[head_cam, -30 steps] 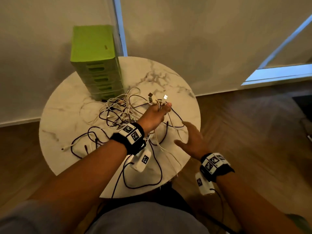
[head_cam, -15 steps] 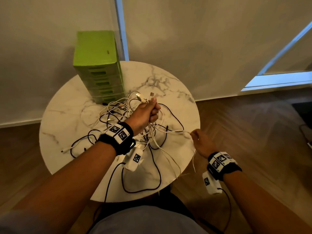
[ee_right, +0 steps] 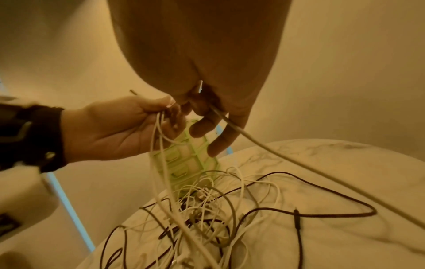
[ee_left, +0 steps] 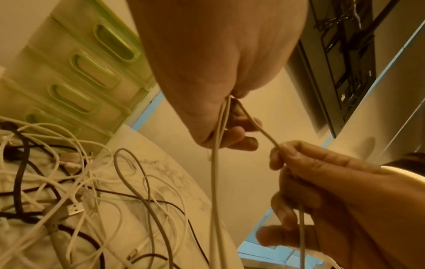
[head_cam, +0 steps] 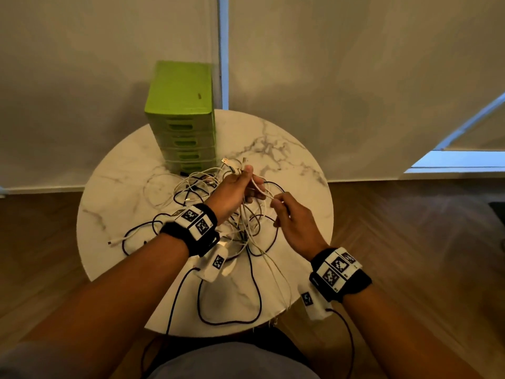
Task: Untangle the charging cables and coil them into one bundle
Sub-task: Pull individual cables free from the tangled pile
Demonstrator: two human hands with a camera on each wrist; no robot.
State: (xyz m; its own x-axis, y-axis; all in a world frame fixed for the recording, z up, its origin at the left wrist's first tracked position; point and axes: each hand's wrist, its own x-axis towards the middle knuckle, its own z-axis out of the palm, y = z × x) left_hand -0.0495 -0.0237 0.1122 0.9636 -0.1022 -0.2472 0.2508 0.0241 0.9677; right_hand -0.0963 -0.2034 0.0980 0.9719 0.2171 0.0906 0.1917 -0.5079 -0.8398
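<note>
Standing at the far left of the round marble table [head_cam: 300,160], a green drawer unit [head_cam: 181,116] overlooks the tangled black and white charging cables [head_cam: 191,192] mid-table. Above them, the left hand [head_cam: 235,190] clenches several white cable ends; the right hand [head_cam: 295,222] pinches one white cable [ee_left: 260,127] just beside it.

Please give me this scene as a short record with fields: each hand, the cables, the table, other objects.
left hand: holds several white cable ends, raised above the table
right hand: pinches one white cable running from the left hand
cables: white and black, tangled, not coiled
table: round, marble pattern
other: green drawer unit at the far edge
</note>
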